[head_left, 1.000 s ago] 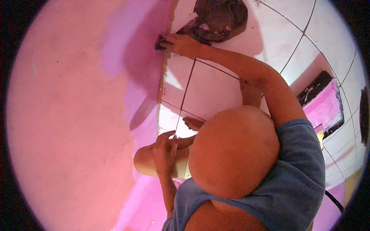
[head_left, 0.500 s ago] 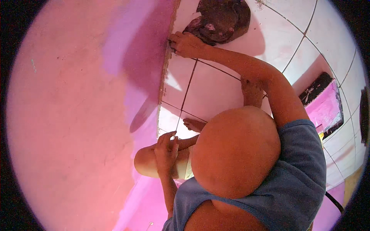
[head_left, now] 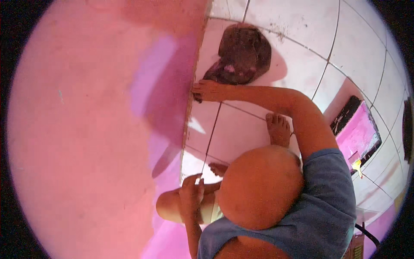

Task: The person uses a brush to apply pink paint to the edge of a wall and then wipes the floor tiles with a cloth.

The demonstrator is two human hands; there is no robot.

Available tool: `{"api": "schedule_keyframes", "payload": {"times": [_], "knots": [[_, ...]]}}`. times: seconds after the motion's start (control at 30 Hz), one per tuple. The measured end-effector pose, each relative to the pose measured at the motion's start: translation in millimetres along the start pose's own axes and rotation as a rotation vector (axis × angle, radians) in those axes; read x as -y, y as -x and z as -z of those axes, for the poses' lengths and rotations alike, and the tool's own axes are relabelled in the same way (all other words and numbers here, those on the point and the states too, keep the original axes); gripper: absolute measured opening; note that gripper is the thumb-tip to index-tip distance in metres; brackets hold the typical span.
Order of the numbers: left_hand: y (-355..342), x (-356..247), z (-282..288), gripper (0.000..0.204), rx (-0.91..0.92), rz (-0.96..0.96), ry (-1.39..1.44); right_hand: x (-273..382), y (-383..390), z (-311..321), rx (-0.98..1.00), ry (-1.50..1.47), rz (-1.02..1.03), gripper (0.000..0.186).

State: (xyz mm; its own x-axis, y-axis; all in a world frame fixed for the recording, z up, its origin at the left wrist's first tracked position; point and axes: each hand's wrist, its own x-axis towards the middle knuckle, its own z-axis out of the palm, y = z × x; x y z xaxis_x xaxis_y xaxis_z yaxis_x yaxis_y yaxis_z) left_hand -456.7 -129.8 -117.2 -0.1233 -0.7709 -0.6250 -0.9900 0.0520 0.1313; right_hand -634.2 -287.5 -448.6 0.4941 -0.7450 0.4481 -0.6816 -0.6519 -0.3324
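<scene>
My right hand (head_left: 211, 90) reaches out to the foot of the pink wall (head_left: 95, 129), fingers bent against the edge where wall and floor meet. A bit of dark material shows under its fingertips. It seems to belong to the crumpled dark cloth (head_left: 246, 54), which lies on the tiles just beyond the hand and bears pink smears. Near my bent left knee, my left hand (head_left: 192, 192) is held with fingers loosely curved. A gap shows between thumb and forefinger, and nothing can be made out in it.
On the tiled floor (head_left: 319, 39) to the right lies a black tray (head_left: 358, 131) coated with pink paint. A yellow-handled paintbrush (head_left: 357, 167) rests at its near edge. My bare foot (head_left: 278, 127) stands below my right forearm. Brighter pink-purple patches mark the lower wall.
The view has tilted, so wall, cloth and tray sit lower in the picture. My right fingers look flatter at about the same spot; my left hand stays by the knee.
</scene>
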Motion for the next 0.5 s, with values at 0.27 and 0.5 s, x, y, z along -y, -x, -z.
{"api": "schedule_keyframes", "payload": {"times": [0.27,0.5], "knots": [[12.4,0.7,7.6,0.022,-0.063,-0.03,0.003,-98.0,13.3,67.8,-0.14,0.128,-0.266,0.032],[25.6,-2.7,3.4,0.019,-0.077,0.071,-0.008,-220.8,33.7,124.5,-0.36,0.331,-0.796,0.023]]}}
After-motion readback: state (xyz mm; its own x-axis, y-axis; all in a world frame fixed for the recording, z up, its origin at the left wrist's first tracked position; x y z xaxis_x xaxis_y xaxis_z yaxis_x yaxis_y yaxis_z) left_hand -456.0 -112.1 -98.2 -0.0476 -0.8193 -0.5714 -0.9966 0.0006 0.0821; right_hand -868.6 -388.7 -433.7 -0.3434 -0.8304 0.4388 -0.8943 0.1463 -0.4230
